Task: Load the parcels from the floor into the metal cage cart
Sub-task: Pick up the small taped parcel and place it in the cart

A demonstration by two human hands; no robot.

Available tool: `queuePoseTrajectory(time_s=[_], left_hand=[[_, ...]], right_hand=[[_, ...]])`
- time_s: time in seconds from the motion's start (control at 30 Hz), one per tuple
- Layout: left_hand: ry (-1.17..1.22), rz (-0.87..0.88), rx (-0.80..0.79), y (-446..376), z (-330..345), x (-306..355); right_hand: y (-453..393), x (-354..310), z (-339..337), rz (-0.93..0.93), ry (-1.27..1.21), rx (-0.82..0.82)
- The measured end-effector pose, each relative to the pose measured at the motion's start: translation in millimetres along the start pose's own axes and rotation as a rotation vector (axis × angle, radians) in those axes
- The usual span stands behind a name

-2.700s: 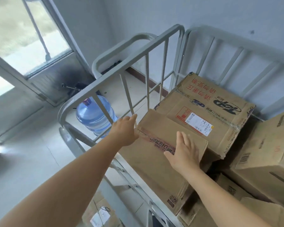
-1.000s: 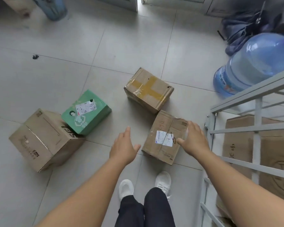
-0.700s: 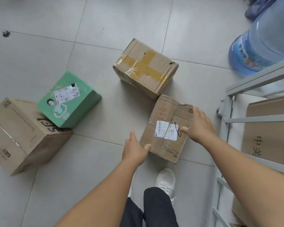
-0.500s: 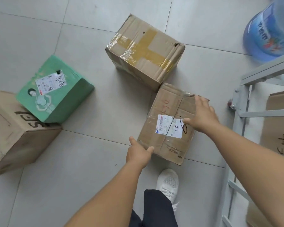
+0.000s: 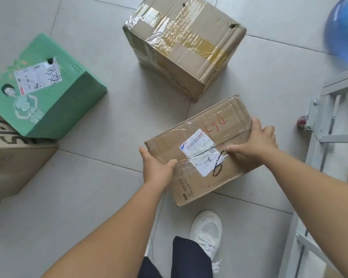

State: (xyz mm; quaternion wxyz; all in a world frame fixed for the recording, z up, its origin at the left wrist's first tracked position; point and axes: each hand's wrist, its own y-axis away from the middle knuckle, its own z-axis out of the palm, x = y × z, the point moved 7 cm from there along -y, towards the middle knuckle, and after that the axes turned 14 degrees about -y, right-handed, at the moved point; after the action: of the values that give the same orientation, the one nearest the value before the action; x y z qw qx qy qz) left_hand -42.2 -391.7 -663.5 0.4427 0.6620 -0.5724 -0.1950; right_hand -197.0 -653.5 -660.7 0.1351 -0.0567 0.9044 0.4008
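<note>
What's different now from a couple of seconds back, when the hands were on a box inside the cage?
The person turned from the metal cage cart down to the floor. Both hands reached the labelled brown parcel: the left hand now grips its near-left corner, the right hand its right end. The green parcel, taped parcel and large brown parcel lie where they were.

The small box [image 5: 197, 155] is brown with a white label, red writing and black marks. The big box [image 5: 185, 45] is brown with yellow tape. Another box [image 5: 46, 89] is green. The floor [image 5: 88, 197] is grey. The shoe [image 5: 208, 231] is white.
</note>
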Motion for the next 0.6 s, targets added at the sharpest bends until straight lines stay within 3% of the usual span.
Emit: queuePoseTrajectory(time_s=[0.07, 0.3, 0.6], left_hand=[[-0.012, -0.005, -0.008, 3.0, -6.4, -2.4], [-0.099, -0.002, 0.062, 21.1, -35.7, -16.0], [-0.052, 0.198, 0.206, 122.2, -134.3, 37.7]], right_hand=[[11.0, 10.0, 14.6, 0.026, -0.144, -0.035], [50.9, 16.4, 38.1, 0.044, -0.246, -0.009], [154.0, -25.5, -46.5, 0.023, -0.416, 0.069]])
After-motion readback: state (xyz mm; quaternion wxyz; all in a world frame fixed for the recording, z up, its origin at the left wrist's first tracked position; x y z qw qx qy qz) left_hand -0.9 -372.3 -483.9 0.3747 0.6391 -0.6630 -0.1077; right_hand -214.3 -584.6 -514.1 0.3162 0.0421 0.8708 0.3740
